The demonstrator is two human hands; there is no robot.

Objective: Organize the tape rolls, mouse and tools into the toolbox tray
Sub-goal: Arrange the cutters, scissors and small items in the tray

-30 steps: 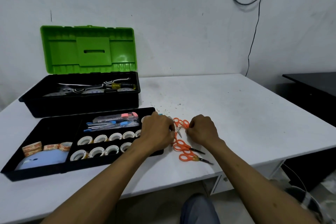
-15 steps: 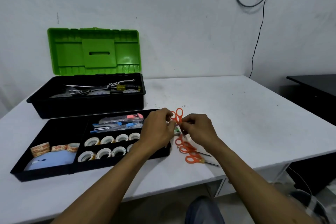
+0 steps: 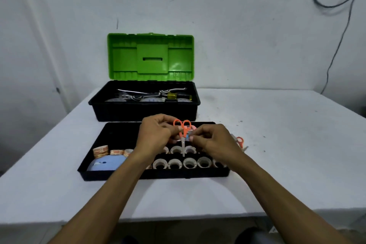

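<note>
Both hands hold a small pair of orange-handled scissors [image 3: 183, 132] upright above the black toolbox tray [image 3: 111, 174], blades pointing down. My left hand [image 3: 156, 134] pinches it from the left near the handles, and my right hand [image 3: 213, 141] pinches it from the right. Below them, several white tape rolls [image 3: 189, 162] stand in two rows in the tray's right compartment. A blue mouse [image 3: 107, 163] and orange-printed tape rolls [image 3: 101, 150] lie in the left compartment. More orange scissors [image 3: 240, 141] lie on the table right of the tray, partly hidden by my right hand.
The black toolbox [image 3: 144, 113] with its green lid [image 3: 150, 56] raised stands behind the tray and holds a screwdriver and other tools. The white table [image 3: 287, 154] spreads to the right, with its front edge close to me. A cable [image 3: 334, 53] hangs down the wall.
Both hands lifted the orange scissors from the table and carried them left, over the tray. The view has shifted, so the tray now sits in the middle.
</note>
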